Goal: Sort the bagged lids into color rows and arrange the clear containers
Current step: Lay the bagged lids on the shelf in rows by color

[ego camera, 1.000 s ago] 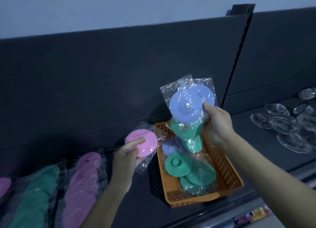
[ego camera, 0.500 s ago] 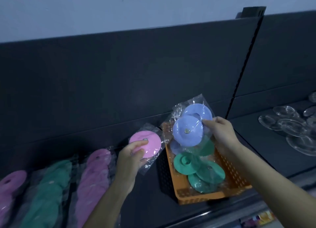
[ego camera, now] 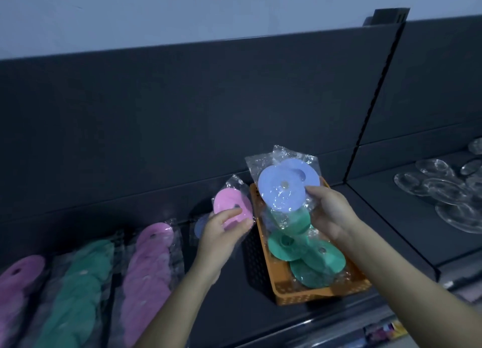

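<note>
My left hand (ego camera: 221, 233) holds a bagged pink lid (ego camera: 230, 204) just left of the orange basket (ego camera: 307, 290). My right hand (ego camera: 330, 214) grips two bagged blue lids (ego camera: 284, 188) above the basket, with a bagged green lid (ego camera: 297, 221) hanging beneath them. More bagged green lids (ego camera: 313, 264) lie in the basket. On the dark shelf to the left lie a pink row (ego camera: 148, 272), a green row (ego camera: 75, 290) and another pink row (ego camera: 18, 287). A single blue lid (ego camera: 200, 226) lies behind my left hand. Clear containers (ego camera: 443, 188) sit on the right shelf.
The dark shelf back panel (ego camera: 182, 126) rises behind everything. A vertical slotted upright (ego camera: 375, 94) divides the left shelf from the right one. Colourful packaging (ego camera: 386, 329) shows below the shelf edge at the bottom right.
My right hand has lowered the blue lids toward the basket and they now lean left. My left hand keeps the pink lid. The camera has turned left, showing more of the rows.
</note>
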`<move>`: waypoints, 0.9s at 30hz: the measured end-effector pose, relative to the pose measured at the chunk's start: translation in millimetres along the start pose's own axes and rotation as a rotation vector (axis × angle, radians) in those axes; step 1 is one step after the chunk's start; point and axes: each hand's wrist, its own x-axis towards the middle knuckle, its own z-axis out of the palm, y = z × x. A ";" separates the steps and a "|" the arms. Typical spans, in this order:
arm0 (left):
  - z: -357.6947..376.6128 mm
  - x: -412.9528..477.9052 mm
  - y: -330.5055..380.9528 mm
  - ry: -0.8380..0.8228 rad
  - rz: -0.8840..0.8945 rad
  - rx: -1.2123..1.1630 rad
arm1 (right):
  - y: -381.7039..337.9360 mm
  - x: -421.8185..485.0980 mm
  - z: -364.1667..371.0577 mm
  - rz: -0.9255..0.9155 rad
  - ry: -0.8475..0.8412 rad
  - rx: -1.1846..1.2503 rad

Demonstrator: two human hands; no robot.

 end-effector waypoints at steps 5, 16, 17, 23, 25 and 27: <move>20.9 11.5 11.1 -0.009 0.086 0.300 | -4.2 -2.9 1.3 0.054 0.042 0.041; 48.1 20.4 -4.4 -0.104 0.220 0.472 | -18.2 9.9 -24.1 -0.282 0.292 -0.048; 48.5 21.2 -7.0 -0.114 0.217 0.485 | -20.9 11.2 -28.1 -0.310 0.327 -0.058; 57.0 25.3 -12.6 -0.073 0.272 0.599 | -5.5 25.7 -35.4 -0.266 0.394 -0.250; 58.1 26.2 -10.0 -0.079 0.271 0.586 | 9.1 28.7 -35.1 -0.224 0.413 -0.306; 55.5 26.6 -7.1 -0.103 0.214 0.545 | 21.0 29.3 -35.4 -0.196 0.428 -0.367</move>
